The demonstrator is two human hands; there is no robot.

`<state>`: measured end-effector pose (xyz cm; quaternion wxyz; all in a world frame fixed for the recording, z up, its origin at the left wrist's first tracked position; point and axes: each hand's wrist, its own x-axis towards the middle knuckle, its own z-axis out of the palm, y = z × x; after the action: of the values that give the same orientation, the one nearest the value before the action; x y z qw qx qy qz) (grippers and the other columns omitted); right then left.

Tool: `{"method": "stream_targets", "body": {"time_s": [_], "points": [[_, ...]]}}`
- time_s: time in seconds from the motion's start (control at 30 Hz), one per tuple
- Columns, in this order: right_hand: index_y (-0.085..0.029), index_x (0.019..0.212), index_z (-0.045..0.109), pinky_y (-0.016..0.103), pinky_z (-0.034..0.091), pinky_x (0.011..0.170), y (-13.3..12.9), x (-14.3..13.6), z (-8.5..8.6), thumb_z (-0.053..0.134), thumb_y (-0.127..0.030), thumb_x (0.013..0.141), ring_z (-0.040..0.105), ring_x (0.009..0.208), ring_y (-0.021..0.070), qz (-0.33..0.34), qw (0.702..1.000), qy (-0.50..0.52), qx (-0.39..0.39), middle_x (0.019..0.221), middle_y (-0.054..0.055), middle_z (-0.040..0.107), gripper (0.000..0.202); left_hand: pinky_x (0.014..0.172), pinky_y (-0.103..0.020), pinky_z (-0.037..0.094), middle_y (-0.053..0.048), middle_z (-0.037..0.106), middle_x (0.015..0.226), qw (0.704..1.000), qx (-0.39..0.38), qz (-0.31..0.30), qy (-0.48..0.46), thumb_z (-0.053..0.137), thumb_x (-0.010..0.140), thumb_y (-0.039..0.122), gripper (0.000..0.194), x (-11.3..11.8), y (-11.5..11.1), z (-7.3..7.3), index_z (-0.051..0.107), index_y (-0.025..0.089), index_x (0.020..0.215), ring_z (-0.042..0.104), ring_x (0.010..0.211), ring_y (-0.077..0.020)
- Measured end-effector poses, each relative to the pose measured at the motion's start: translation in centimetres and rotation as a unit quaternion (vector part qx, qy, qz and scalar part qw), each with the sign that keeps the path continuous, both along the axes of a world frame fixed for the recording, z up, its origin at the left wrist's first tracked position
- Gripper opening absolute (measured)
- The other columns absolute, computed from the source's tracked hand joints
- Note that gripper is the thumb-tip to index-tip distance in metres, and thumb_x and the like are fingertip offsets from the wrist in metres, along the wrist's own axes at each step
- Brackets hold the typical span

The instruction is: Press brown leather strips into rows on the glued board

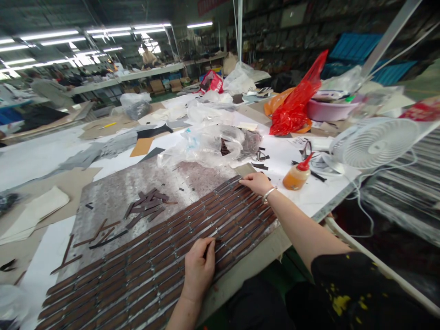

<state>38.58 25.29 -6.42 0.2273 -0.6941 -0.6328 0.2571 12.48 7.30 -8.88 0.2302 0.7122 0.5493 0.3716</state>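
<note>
Rows of dark brown strips point(137, 270) lie side by side across the front of the table. My left hand point(200, 263) is over the middle of the rows, thumb and index finger pinched together; whatever is between them is too small to make out. At the far right end of the rows, my right hand point(257, 183) has its fingertips pressed together on a strip's end beside a greyish flat piece point(245, 168). Behind the rows is a loose pile of short dark strips point(147, 205). Thin brown strips point(98, 233) are scattered to its left.
A glue bottle with a red tip point(297, 175) stands right of my right hand. Further right is a white fan point(376, 143) with a cable. Clear plastic bags point(206, 144), a red bag point(299, 101) and a pink basin point(332, 110) lie beyond. People are in the background.
</note>
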Motion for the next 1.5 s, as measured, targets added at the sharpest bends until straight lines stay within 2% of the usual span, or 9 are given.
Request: {"method": "stream_targets", "body": {"time_s": [0.43, 0.87, 1.37, 1.43, 1.5], "points": [[-0.022, 0.070, 0.071, 0.023, 0.036, 0.055, 0.4, 0.4, -1.2, 0.058, -0.041, 0.079, 0.056, 0.063, 0.0136, 0.008, 0.994, -0.104, 0.025, 0.067, -0.001, 0.065, 0.025, 0.072, -0.026, 0.049, -0.004, 0.064, 0.082, 1.000, -0.003, 0.003, 0.002, 0.050, 0.086, 0.022, 0.015, 0.0, 0.1, 0.1, 0.064, 0.019, 0.091, 0.061, 0.078, -0.0154], [-0.022, 0.074, 0.071, 0.025, 0.038, 0.060, 0.3, 0.5, -1.0, 0.058, -0.041, 0.080, 0.057, 0.069, 0.0156, 0.006, 0.992, -0.126, 0.030, 0.074, 0.001, 0.067, 0.024, 0.073, -0.026, 0.050, -0.004, 0.065, 0.083, 1.000, -0.002, -0.002, 0.010, 0.050, 0.086, 0.022, 0.015, 0.1, 0.2, 0.2, 0.064, 0.019, 0.091, 0.062, 0.079, -0.0159], [-0.022, 0.071, 0.068, 0.024, 0.039, 0.059, 0.4, 0.4, -1.1, 0.062, -0.039, 0.076, 0.058, 0.069, 0.0150, 0.009, 0.990, -0.137, 0.026, 0.072, 0.000, 0.066, 0.019, 0.070, -0.026, 0.051, -0.005, 0.066, 0.082, 1.000, 0.016, 0.005, 0.015, 0.049, 0.086, 0.023, 0.016, 0.2, 0.2, 0.5, 0.065, 0.018, 0.090, 0.063, 0.077, -0.0165], [-0.022, 0.074, 0.067, 0.024, 0.040, 0.060, 0.3, 0.3, -1.2, 0.062, -0.039, 0.076, 0.058, 0.069, 0.0155, 0.002, 0.991, -0.133, 0.024, 0.073, 0.000, 0.066, 0.017, 0.070, -0.026, 0.051, -0.005, 0.066, 0.082, 1.000, 0.015, 0.005, 0.014, 0.050, 0.086, 0.023, 0.016, 0.2, 0.3, 0.5, 0.065, 0.018, 0.090, 0.063, 0.077, -0.0163], [-0.021, 0.085, 0.067, 0.026, 0.042, 0.062, 0.0, 0.2, -1.2, 0.064, -0.039, 0.074, 0.059, 0.073, 0.0172, -0.022, 0.990, -0.134, 0.038, 0.080, 0.002, 0.066, 0.021, 0.071, -0.026, 0.051, -0.005, 0.066, 0.082, 1.000, 0.013, 0.003, 0.014, 0.050, 0.086, 0.023, 0.016, 0.2, 0.3, 0.5, 0.064, 0.018, 0.091, 0.063, 0.078, -0.0159]]}}
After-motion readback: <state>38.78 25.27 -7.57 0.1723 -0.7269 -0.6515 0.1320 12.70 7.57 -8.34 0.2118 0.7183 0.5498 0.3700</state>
